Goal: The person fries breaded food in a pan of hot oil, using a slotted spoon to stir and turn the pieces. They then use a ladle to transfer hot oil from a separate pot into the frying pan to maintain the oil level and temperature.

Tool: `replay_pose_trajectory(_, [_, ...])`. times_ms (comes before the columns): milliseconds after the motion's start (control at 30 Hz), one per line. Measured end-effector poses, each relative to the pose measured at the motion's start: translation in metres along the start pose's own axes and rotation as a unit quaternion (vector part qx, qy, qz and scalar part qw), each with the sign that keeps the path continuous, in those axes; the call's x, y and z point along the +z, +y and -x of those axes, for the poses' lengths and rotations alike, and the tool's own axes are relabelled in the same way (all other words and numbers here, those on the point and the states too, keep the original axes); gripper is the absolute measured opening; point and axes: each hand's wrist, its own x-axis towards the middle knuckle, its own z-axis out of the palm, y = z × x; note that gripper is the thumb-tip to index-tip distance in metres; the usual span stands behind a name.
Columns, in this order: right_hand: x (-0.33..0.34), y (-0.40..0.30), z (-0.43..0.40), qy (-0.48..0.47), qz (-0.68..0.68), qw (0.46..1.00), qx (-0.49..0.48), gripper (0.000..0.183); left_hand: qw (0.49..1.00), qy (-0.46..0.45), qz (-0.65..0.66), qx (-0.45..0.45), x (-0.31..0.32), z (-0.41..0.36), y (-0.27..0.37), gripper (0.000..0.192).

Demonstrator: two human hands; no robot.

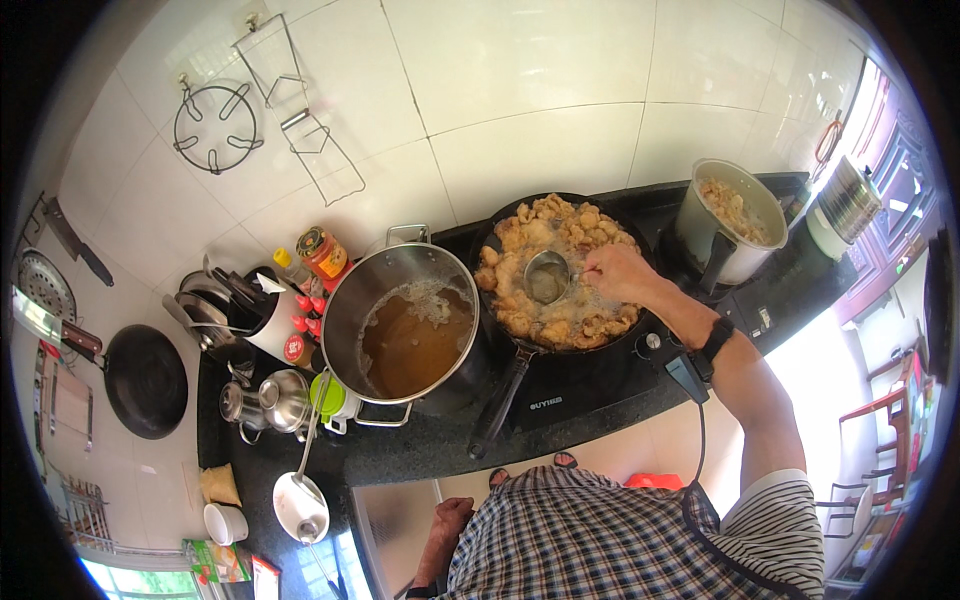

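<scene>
My right hand (619,274) grips the handle of a metal ladle (547,277), whose bowl holds cloudy liquid over the black frying pan (512,375). Browned, battered-looking food pieces (555,330) crowd the pan in bubbling liquid. Left of the pan stands a large stainless steel pot (341,300) with brown liquid and foam inside. On the right, a tall metal pot (739,259) with a black handle holds more pale food pieces. My left hand (454,514) is curled low beside the checked apron, away from the counter's things; whether it holds anything cannot be seen.
The frying pan's handle (501,412) juts over the hob towards me. Sauce bottles (311,319) and a utensil holder (285,322) crowd the left. A long-handled ladle (301,506) rests on a white dish. Knives and a black pan (145,381) hang at the left wall.
</scene>
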Motion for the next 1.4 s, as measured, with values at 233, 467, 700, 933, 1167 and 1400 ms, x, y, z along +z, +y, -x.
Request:
replay_pose_trajectory(233, [0.001, 0.001, -0.002, -0.004, 0.012, 1.0, -0.005, 0.017, 1.0, 0.001, 0.014, 0.004, 0.0, -0.004, -0.003, 0.034])
replay_pose_trajectory(467, [0.004, 0.003, -0.005, 0.007, 0.002, 1.0, -0.008, 0.015, 1.0, 0.001, -0.021, -0.011, 0.0, -0.004, 0.001, 0.036])
replay_pose_trajectory(700, [0.001, -0.001, -0.01, -0.018, 0.028, 0.999, -0.001, 0.018, 1.0, -0.003, 0.02, -0.003, -0.001, -0.007, -0.006, 0.036])
replay_pose_trajectory(933, [0.0, -0.003, -0.013, -0.027, 0.027, 0.999, 0.008, 0.018, 1.0, -0.019, 0.015, -0.008, -0.002, -0.007, -0.005, 0.038])
replay_pose_trajectory(1167, [-0.001, -0.003, -0.014, -0.027, 0.019, 0.999, 0.011, 0.015, 1.0, -0.008, 0.014, -0.01, -0.001, -0.009, -0.007, 0.041])
replay_pose_trajectory(1400, [-0.001, -0.001, -0.022, -0.055, 0.052, 0.997, 0.031, 0.017, 0.999, -0.012, 0.012, -0.03, -0.001, -0.003, 0.005, 0.043])
